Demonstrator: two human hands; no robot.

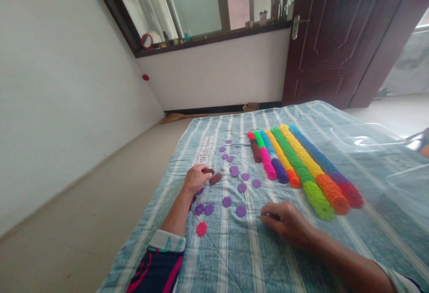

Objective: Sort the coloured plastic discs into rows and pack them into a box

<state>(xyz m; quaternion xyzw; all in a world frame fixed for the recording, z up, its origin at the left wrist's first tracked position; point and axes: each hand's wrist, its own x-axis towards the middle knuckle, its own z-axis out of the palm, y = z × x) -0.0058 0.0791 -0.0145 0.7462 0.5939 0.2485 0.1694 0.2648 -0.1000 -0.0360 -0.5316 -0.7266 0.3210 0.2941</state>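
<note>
My left hand [196, 178] is closed, its fingertips pinching a brown notched disc [210, 171]. A second brown disc [216, 179] lies just right of the fingertips. Purple discs [241, 211] are scattered flat on the striped cloth between my hands, and a single red disc [201, 228] lies near my left forearm. My right hand [284, 219] rests low over the cloth with curled fingers; what they hold, if anything, is hidden. Beyond it, rows of stacked discs sorted by colour lie side by side, among them a green row [298, 165] and a yellow row [301, 152].
Clear plastic containers [365, 137] stand at the right side of the blue striped cloth [221, 257]. The bed-like surface ends on the left above a bare floor [134, 159]. A dark door [335, 38] and a window sill [214, 38] with small items are behind.
</note>
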